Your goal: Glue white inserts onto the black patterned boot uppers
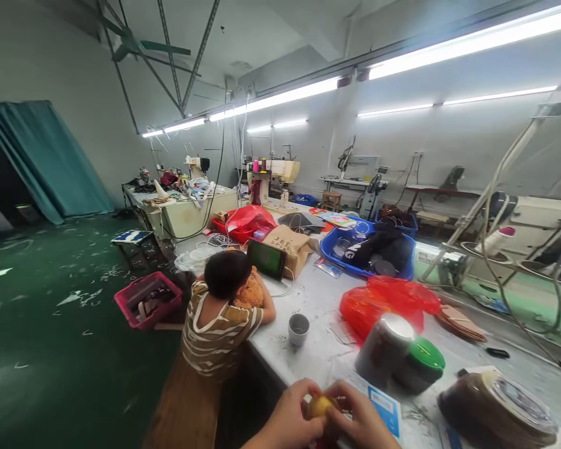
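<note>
At the bottom of the head view, my left hand [292, 416] and my right hand [361, 419] meet over the table's near edge. Both have their fingers closed around a small yellow rounded thing [321, 406], blurred and partly covered by the fingers, so its kind is unclear. Something dark reddish below it is mostly hidden. A printed sheet with a blue panel [384, 408] lies beside my right hand. Beyond it stand a grey-brown jar [384, 352] and a green-lidded container [425, 358]. A grey cup [298, 330] stands on the table farther off.
A person in a striped shirt [219, 330] leans on the table at left, facing a propped phone [266, 259]. Red plastic bags [388, 302], a blue basket [327, 246] and a dark wrapped container [495, 405] occupy the tabletop. A pink basket [147, 321] sits on the floor.
</note>
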Demonstrator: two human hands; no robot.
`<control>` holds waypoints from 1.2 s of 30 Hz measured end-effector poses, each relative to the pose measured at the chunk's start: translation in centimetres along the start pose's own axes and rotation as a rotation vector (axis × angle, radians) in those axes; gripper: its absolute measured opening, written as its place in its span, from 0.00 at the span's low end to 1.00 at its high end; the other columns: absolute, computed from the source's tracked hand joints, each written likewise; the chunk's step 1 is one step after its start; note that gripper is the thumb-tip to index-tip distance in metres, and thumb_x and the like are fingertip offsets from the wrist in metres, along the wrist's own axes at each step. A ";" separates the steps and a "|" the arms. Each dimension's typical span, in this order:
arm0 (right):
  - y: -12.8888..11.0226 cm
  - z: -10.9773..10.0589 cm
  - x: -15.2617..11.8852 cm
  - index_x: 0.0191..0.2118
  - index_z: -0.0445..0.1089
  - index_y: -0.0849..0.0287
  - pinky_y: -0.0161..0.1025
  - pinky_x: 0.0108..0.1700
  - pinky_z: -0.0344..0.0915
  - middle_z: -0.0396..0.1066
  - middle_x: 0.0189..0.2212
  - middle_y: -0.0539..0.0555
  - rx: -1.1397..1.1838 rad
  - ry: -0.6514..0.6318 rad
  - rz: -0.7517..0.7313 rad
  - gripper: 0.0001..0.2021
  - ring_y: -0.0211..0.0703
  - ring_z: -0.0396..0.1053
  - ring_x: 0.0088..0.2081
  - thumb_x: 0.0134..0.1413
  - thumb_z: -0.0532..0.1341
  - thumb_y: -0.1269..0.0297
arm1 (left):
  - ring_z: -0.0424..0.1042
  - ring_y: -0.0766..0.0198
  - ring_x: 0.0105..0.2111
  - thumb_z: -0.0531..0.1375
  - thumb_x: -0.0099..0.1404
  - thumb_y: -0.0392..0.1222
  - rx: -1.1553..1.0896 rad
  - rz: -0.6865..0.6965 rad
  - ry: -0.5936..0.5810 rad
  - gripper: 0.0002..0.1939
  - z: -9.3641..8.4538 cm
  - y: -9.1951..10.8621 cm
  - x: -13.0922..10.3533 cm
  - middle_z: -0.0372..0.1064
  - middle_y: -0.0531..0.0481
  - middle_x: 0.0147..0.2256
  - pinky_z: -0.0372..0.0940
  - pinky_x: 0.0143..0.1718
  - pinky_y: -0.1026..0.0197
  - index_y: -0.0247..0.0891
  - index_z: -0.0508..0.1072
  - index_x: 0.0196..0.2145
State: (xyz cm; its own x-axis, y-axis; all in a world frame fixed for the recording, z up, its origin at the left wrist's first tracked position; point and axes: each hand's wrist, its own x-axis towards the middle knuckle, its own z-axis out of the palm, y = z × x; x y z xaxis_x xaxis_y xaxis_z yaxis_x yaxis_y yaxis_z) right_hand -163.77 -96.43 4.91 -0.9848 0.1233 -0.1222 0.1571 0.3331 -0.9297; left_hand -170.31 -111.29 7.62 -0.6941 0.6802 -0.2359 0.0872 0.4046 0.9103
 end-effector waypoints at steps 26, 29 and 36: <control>1.5 9.0 -21.5 0.22 0.61 0.58 0.33 0.23 0.44 0.71 0.22 0.50 -0.783 -0.064 -0.257 0.07 0.38 0.68 0.23 0.41 0.54 0.77 | 0.62 0.65 0.33 0.50 0.52 0.35 0.234 -0.072 0.194 0.03 12.3 -3.1 -23.6 0.61 0.53 0.30 0.57 0.36 0.65 0.39 0.63 0.25; -1.1 9.4 -22.9 0.23 0.60 0.58 0.33 0.23 0.46 0.73 0.24 0.51 -0.730 -0.135 -0.323 0.06 0.40 0.70 0.24 0.42 0.53 0.77 | 0.64 0.64 0.34 0.49 0.53 0.37 0.198 -0.047 0.330 0.06 12.6 -3.5 -26.6 0.64 0.52 0.32 0.59 0.37 0.64 0.40 0.65 0.28; -6.1 12.0 -24.8 0.25 0.62 0.57 0.33 0.32 0.61 0.75 0.34 0.56 -0.545 -0.291 -0.480 0.05 0.45 0.73 0.33 0.44 0.53 0.74 | 0.67 0.60 0.37 0.48 0.54 0.42 0.117 0.106 0.760 0.07 12.7 -3.7 -33.7 0.68 0.46 0.35 0.62 0.40 0.59 0.39 0.62 0.22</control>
State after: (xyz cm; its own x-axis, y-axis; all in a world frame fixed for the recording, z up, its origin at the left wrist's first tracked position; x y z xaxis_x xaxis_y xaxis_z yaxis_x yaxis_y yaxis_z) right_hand -141.14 -112.74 9.46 -0.9221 -0.3754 0.0940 -0.3510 0.7091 -0.6115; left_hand -138.15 -127.95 7.92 -0.9737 0.1300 0.1871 0.2262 0.4518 0.8630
